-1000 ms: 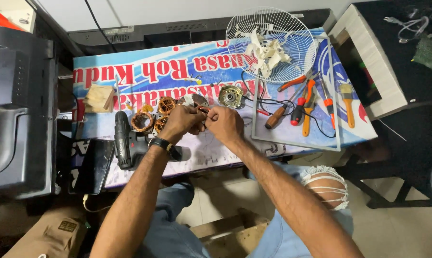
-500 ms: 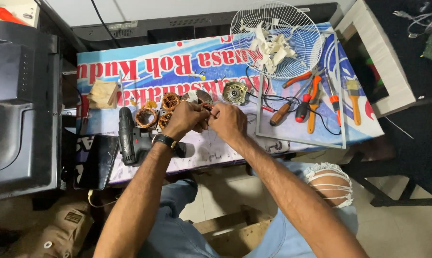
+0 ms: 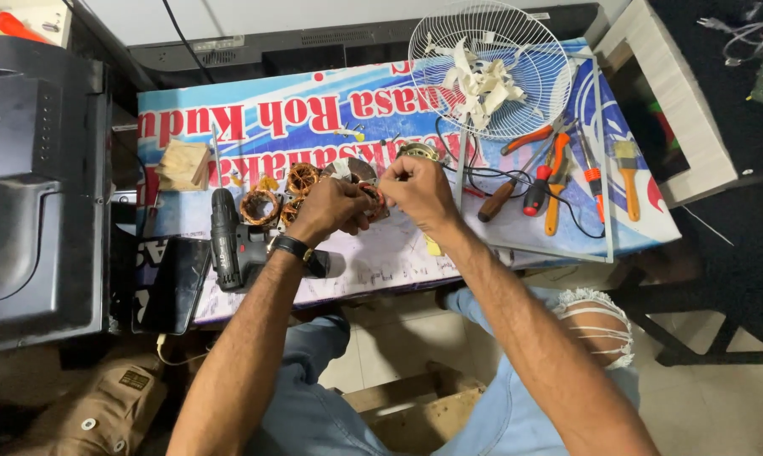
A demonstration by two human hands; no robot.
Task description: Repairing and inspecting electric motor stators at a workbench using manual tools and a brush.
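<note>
My left hand (image 3: 331, 209), with a black wristwatch on the wrist, grips a small motor stator with copper windings (image 3: 369, 193) above the table. My right hand (image 3: 417, 190) is closed on the same part from the right, fingers pinched at its top. Both hands touch each other over the printed banner table cover (image 3: 381, 253). Two more copper-wound stators (image 3: 260, 206) lie just left of my left hand. A round metal motor part (image 3: 418, 151) sits just behind my right hand.
A black cordless drill (image 3: 229, 241) lies at the left. A white wire fan guard (image 3: 491, 63) holds crumpled paper at the back. Screwdrivers and orange pliers (image 3: 554, 181) lie right. A black device stands at far left (image 3: 35, 169), a wooden block (image 3: 183, 165) near it.
The view has drifted slightly, so the table sits lower in frame. My hands stay together on the stator, with only small finger movements.
</note>
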